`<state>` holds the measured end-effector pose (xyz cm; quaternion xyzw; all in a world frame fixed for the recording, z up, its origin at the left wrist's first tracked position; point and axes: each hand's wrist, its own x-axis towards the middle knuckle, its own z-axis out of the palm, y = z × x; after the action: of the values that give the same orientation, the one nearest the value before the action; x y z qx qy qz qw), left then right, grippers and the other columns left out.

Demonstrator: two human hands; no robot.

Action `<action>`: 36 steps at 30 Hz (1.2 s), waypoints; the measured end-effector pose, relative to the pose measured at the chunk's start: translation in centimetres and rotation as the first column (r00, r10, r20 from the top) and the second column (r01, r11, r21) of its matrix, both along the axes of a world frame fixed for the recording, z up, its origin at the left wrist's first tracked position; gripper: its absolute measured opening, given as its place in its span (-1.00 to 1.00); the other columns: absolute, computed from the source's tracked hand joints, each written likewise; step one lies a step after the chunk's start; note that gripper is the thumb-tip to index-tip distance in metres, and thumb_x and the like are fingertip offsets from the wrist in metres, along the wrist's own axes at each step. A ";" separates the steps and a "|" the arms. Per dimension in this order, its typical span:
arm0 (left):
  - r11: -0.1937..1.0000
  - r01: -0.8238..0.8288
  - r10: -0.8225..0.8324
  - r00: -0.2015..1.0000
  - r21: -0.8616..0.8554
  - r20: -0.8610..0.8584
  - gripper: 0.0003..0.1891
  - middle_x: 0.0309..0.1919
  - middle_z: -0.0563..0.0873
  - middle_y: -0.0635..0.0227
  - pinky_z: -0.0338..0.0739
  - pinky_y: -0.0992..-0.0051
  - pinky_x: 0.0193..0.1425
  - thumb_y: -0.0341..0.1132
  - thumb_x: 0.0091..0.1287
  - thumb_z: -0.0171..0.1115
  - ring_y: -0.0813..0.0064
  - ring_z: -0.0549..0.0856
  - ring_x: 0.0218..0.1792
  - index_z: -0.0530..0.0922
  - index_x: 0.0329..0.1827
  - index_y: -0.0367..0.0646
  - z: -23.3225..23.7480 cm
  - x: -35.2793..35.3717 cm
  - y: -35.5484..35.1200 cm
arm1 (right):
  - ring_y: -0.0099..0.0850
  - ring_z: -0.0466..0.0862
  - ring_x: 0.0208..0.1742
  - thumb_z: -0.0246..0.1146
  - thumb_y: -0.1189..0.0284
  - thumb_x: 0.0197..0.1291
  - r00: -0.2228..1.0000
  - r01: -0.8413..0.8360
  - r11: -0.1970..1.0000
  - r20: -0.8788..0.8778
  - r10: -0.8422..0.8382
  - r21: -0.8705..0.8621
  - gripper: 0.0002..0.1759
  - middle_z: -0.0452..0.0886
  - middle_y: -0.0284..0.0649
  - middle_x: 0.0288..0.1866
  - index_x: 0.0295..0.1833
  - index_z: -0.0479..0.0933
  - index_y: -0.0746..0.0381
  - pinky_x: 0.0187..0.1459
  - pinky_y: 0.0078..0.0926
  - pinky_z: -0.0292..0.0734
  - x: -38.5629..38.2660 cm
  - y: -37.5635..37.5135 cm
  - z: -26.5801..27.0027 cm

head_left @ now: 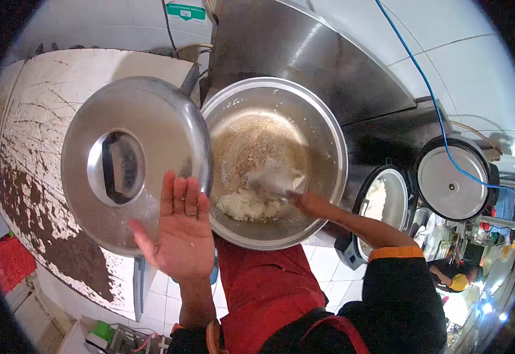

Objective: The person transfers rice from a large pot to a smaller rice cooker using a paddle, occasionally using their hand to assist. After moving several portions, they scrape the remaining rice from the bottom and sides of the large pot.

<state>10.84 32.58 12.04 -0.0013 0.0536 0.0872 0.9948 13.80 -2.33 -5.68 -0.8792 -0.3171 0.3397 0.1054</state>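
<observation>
My left hand (183,236) is held palm up with fingers stretched, in front of the big metal lid (169,124); a few grains stick to the palm. My right hand (313,205) grips the handle of a rice paddle (272,180), whose blade is smeared by motion inside the large metal pot (328,135). White rice (242,206) lies heaped at the pot's near side, right by the blade. Brownish residue and scattered grains coat the pot's bottom and wall.
The lid lies on a worn, peeling white surface (39,171) at left. To the right stand a rice cooker (396,200) containing rice and its raised lid (452,180). A blue cable (422,71) hangs at right. Another person (455,276) is far right.
</observation>
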 end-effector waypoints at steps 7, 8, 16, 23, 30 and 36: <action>0.999 0.026 -0.025 0.999 0.027 -0.042 -0.12 0.21 0.44 -0.01 0.23 0.21 0.36 0.30 0.32 -0.25 0.13 0.36 0.29 0.08 0.38 -0.39 0.0 -0.5 0.2 | 0.05 0.61 -0.13 -0.10 0.15 0.36 0.927 0.367 0.924 -0.037 -0.373 -0.103 -0.55 0.56 0.19 -0.13 0.10 0.42 0.28 -0.10 0.01 0.49 7.7 -1.7 -1.8; 0.999 0.029 -0.028 0.999 0.018 -0.035 -0.12 0.21 0.44 -0.01 0.23 0.22 0.35 0.30 0.31 -0.25 0.12 0.36 0.29 0.09 0.38 -0.39 0.1 -0.2 0.2 | 0.03 0.59 -0.06 -0.10 0.19 0.36 0.948 0.298 0.948 -0.079 -0.307 -0.111 -0.57 0.55 0.17 -0.07 0.09 0.42 0.30 -0.05 0.01 0.46 4.6 -3.2 -6.4; 0.996 0.047 -0.044 0.998 0.075 -0.036 -0.14 0.19 0.45 -0.03 0.22 0.22 0.36 0.27 0.32 -0.22 0.12 0.37 0.28 0.12 0.36 -0.41 -0.3 0.0 -0.3 | 0.05 0.59 -0.08 -0.13 0.23 0.36 0.956 0.256 0.956 -0.109 -0.273 -0.144 -0.58 0.56 0.15 -0.07 0.11 0.42 0.28 -0.04 -0.05 0.47 2.4 -3.6 -2.8; 0.983 0.144 -0.137 0.988 0.116 -0.065 -0.19 0.17 0.45 -0.03 0.21 0.27 0.36 0.20 0.34 -0.17 0.14 0.38 0.27 0.13 0.34 -0.43 -1.2 1.3 -1.1 | -0.01 0.62 -0.16 0.00 0.24 0.29 0.994 0.109 0.990 0.023 -0.107 -0.086 -0.61 0.58 0.13 -0.20 0.03 0.47 0.31 -0.14 -0.07 0.49 1.2 -4.0 -2.2; 0.984 0.136 -0.129 0.990 0.118 -0.065 -0.22 0.17 0.46 -0.03 0.21 0.27 0.36 0.16 0.35 -0.15 0.13 0.38 0.27 0.14 0.34 -0.43 -1.4 1.7 -1.5 | -0.06 0.64 -0.19 0.04 0.29 0.25 0.979 0.143 0.967 -0.113 -0.169 -0.208 -0.70 0.62 0.01 -0.26 -0.12 0.52 0.31 -0.11 0.00 0.47 -2.3 -0.7 0.6; 0.983 0.142 -0.135 0.989 0.115 -0.067 -0.21 0.16 0.46 -0.02 0.21 0.27 0.36 0.16 0.34 -0.13 0.13 0.37 0.27 0.12 0.34 -0.43 -1.7 1.5 -1.0 | -0.11 0.67 -0.24 0.12 0.44 0.05 0.972 0.230 0.846 0.148 -0.180 -0.482 -0.76 0.63 -0.04 -0.24 -0.19 0.55 0.31 -0.21 -0.10 0.56 3.7 -4.3 2.5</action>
<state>12.32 31.58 10.34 0.0644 0.0775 0.0208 0.9947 17.45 -6.68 -3.15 -0.9209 -0.1282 0.3533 -0.1035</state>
